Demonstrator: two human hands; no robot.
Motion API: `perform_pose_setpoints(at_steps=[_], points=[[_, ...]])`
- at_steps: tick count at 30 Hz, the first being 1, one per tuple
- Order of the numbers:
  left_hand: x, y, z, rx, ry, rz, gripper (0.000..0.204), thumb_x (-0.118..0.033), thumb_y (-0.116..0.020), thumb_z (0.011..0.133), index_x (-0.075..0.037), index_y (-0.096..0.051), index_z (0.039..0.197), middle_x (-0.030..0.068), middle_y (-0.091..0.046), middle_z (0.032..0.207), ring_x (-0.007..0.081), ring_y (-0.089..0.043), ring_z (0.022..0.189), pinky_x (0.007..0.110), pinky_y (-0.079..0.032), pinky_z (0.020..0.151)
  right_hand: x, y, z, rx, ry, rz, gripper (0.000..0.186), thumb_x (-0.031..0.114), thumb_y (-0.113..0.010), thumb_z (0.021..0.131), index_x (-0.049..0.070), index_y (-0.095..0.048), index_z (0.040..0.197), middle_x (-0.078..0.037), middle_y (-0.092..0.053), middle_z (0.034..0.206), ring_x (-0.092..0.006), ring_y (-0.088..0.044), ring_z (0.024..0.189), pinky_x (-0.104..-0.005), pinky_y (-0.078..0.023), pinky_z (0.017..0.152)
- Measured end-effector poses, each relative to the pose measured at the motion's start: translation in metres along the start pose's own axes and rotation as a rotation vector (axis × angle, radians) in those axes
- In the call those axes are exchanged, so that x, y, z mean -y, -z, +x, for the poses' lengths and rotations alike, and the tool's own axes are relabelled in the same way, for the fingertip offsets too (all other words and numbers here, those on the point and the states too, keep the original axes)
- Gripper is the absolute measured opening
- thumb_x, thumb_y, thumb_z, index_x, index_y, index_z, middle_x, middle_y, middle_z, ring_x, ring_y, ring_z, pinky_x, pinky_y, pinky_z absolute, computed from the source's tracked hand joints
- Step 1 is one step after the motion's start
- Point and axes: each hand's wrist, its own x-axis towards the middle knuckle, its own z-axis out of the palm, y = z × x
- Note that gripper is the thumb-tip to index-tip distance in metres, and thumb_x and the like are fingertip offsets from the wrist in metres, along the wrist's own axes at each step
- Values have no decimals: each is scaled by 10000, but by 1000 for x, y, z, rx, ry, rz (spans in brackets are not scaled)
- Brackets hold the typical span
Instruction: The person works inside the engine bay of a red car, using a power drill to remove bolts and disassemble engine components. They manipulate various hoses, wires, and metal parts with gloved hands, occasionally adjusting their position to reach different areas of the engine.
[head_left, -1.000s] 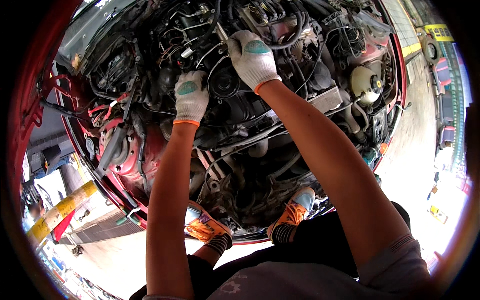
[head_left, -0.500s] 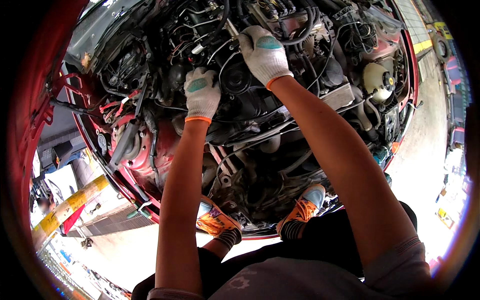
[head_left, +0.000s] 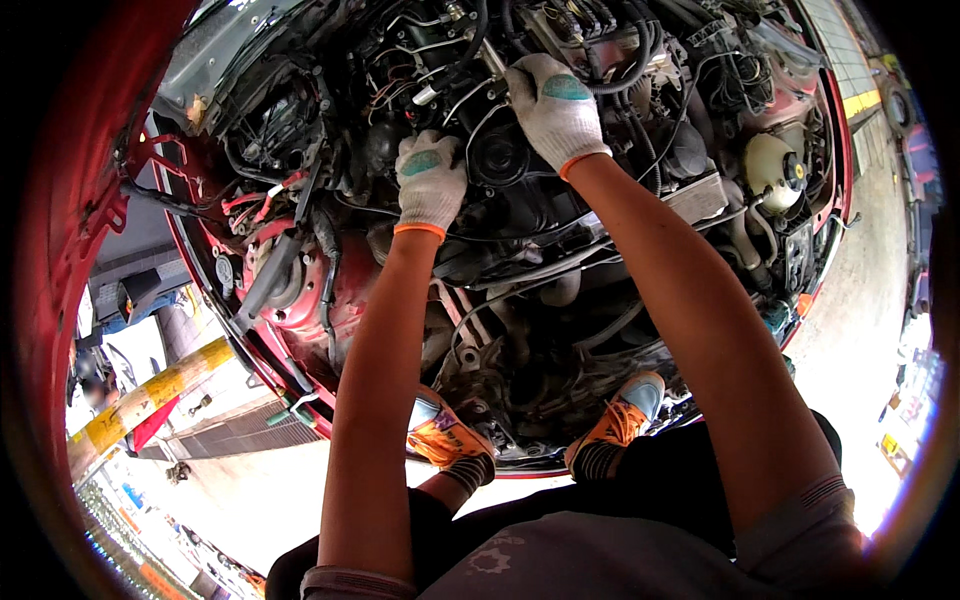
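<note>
Well inside the bay's edges (head_left: 844,140), both hands (head_left: 432,182) (head_left: 557,112) (apart) reach the engine (head_left: 498,157).

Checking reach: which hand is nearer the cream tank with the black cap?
The right hand: it's left of the cream tank; the left hand is farther left.

Lettering: none legible. Grey shirt (head_left: 600,560), with a pale gear-shaped emblem (head_left: 490,561) on its front. Beyond the shirt, left glove (head_left: 431,186) and right glove (head_left: 556,118), each bearing a green oval patch (head_left: 567,87), any print there too small to read.
</note>
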Motion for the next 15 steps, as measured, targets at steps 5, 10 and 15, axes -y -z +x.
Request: perform_pose_setpoints(at_steps=[5, 10, 15], points=[[4, -2, -1, -30, -50, 15, 306, -237, -743, 860, -111, -768, 1137, 125, -660, 1248, 380, -560, 1223, 488, -486, 1035, -2, 1, 0, 13, 1, -9, 253, 283, -649, 1002, 49, -718, 1067, -219, -736, 953, -427, -717, 885, -499, -578, 776], [8, -2, -2, -45, -79, 39, 315, -219, -755, 861, -98, -755, 1152, 134, -656, 1229, 389, -566, 1212, 494, -498, 1020, -2, -1, 0, 11, 18, -36, 275, 303, -639, 1014, 48, -704, 1093, -220, -731, 966, -426, -713, 900, -503, -576, 787], [3, -6, -2, -132, -52, 1, 255, -263, -740, 873, -94, -764, 1063, 116, -673, 1169, 367, -583, 1166, 486, -491, 1002, -3, -2, -1, -7, 39, -19, 291, 315, -627, 1024, 46, -702, 1104, -219, -733, 992, -422, -715, 915, -501, -576, 801]])
